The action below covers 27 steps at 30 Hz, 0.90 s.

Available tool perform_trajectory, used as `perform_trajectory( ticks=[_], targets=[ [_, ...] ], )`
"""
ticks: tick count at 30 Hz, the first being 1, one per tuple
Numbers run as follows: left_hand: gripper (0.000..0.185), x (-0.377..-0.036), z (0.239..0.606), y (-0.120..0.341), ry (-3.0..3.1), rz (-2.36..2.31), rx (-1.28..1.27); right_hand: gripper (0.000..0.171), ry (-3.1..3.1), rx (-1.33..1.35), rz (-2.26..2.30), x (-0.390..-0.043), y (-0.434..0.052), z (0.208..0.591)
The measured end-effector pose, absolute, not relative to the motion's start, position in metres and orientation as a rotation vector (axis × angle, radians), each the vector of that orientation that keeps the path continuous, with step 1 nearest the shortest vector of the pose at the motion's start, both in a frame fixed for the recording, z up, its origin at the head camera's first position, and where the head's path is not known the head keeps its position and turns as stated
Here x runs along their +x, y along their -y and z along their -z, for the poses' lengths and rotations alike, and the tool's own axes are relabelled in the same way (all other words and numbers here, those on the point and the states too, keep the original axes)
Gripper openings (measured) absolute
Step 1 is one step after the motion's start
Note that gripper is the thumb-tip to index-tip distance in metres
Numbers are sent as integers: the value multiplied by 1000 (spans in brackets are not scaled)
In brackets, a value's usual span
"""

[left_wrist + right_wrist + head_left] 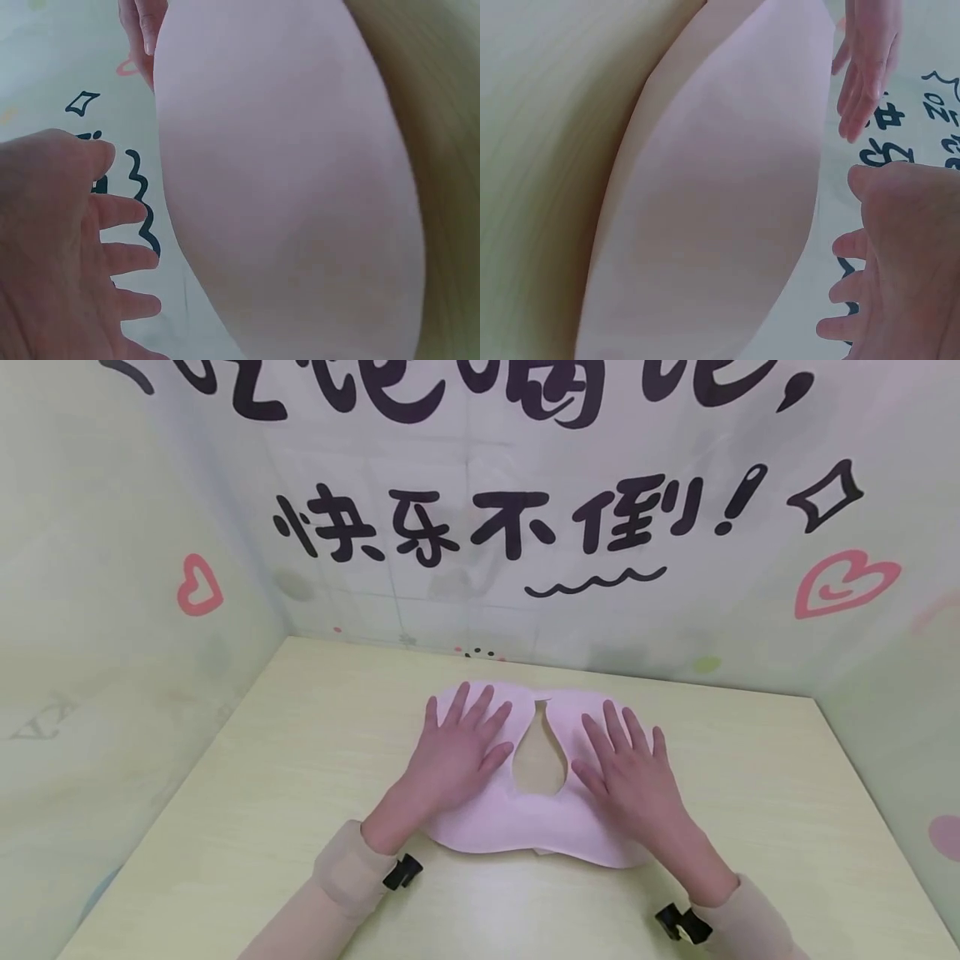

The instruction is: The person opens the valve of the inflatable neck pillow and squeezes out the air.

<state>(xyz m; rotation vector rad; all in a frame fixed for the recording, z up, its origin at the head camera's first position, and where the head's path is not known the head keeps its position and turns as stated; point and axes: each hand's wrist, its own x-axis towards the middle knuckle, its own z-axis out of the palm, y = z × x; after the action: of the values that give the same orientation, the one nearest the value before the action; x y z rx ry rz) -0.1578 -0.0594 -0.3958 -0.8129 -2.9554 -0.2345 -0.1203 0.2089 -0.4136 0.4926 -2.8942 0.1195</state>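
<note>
We see our left hand (453, 752) and right hand (628, 768), fingers spread, pressing the pink cloth (517, 822) flat at nine and three o'clock of its cutout (537, 760).

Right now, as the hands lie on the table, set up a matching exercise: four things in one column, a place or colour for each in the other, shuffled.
Things
1. left hand
2. right hand
3. pink cloth
4. table

Places and colours
A. pale yellow wood grain
B. flat on the right half of the cloth
C. flat on the left half of the cloth
D. pale pink, with a teardrop hole in the middle

Pairs: 1-C, 2-B, 3-D, 4-A
</note>
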Motion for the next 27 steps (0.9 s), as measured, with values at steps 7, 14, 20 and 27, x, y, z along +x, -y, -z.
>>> perform_trajectory(
  ticks=[7,14,20,27],
  targets=[
    [58,-148,398,58,2935,196,-814,66,2899,486,-136,-111,-206,421],
    [62,-142,411,57,2916,185,-835,67,2902,438,-188,-102,-201,435],
    [67,-141,423,56,2925,186,-841,70,2950,428,-226,-97,-195,444],
    [69,-140,431,56,2932,176,-842,70,2953,430,-222,-97,-194,450]
  ],
)
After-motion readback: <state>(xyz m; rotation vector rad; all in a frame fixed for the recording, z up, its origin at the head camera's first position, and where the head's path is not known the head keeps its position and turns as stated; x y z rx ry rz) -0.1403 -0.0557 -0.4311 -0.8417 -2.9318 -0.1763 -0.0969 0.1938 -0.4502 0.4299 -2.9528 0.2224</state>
